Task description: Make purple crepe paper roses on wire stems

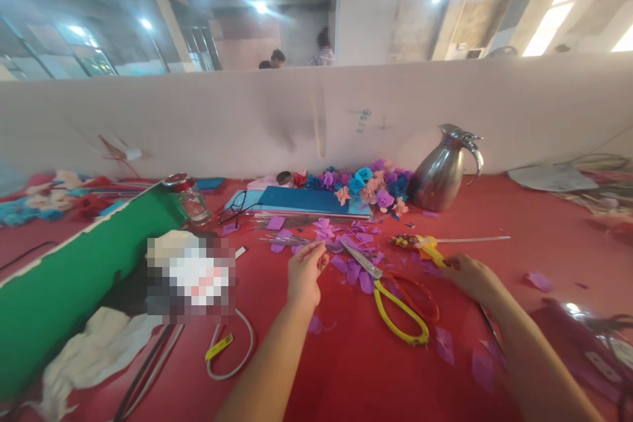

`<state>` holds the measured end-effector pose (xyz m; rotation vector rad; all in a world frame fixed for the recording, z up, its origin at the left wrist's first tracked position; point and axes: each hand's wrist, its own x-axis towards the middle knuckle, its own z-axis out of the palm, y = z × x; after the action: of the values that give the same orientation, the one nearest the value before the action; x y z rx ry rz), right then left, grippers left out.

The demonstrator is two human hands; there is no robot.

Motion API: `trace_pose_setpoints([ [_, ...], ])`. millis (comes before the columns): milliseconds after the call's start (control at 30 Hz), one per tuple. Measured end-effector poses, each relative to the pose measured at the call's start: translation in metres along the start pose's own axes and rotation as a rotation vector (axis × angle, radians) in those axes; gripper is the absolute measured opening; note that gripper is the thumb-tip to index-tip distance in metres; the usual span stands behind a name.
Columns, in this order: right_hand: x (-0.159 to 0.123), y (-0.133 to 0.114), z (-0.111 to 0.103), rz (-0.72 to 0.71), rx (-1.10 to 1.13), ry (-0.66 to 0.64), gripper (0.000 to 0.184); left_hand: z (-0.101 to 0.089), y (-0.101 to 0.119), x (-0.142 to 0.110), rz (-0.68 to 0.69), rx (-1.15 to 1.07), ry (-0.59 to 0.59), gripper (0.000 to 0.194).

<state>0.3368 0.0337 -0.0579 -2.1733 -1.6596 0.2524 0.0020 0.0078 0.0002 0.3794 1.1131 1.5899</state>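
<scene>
My left hand (304,271) reaches over the red table (346,362), its fingers pinched together among purple paper scraps (352,269); what they pinch is too small to name. My right hand (465,273) lies to the right with fingers curled on a yellow-handled tool (426,247) that ends in a thin white stick (475,239). Between the hands lie yellow-handled scissors (395,306) and red-handled scissors (420,297).
A steel jug (440,175) stands at the back right next to a heap of paper flowers (366,184). Blue paper sheets (301,201), glasses (237,208) and a glass jar (190,198) sit behind. A green roll (64,277), white cloth (99,349) and a cable (232,349) lie left.
</scene>
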Motion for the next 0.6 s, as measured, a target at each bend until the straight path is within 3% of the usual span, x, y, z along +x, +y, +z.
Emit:
trace_pose_setpoints([
  [133,0.010,-0.012,0.004,-0.036,-0.019,-0.086,0.019,-0.003,0.000,0.002,0.027,0.041,0.003,0.029],
  [267,0.019,-0.024,-0.010,0.113,0.126,-0.147,0.023,-0.007,0.000,0.008,0.080,0.121,0.036,0.029],
  [367,0.014,-0.036,-0.021,0.194,0.539,-0.074,0.010,-0.009,0.000,0.011,0.103,0.154,0.055,0.029],
  [433,0.004,-0.050,-0.029,0.147,0.874,-0.039,0.020,-0.009,-0.001,0.011,0.099,0.159,0.057,0.031],
  [600,-0.017,-0.097,-0.034,0.193,1.430,-0.248,0.031,-0.008,-0.002,0.010,0.088,0.175,0.027,0.036],
])
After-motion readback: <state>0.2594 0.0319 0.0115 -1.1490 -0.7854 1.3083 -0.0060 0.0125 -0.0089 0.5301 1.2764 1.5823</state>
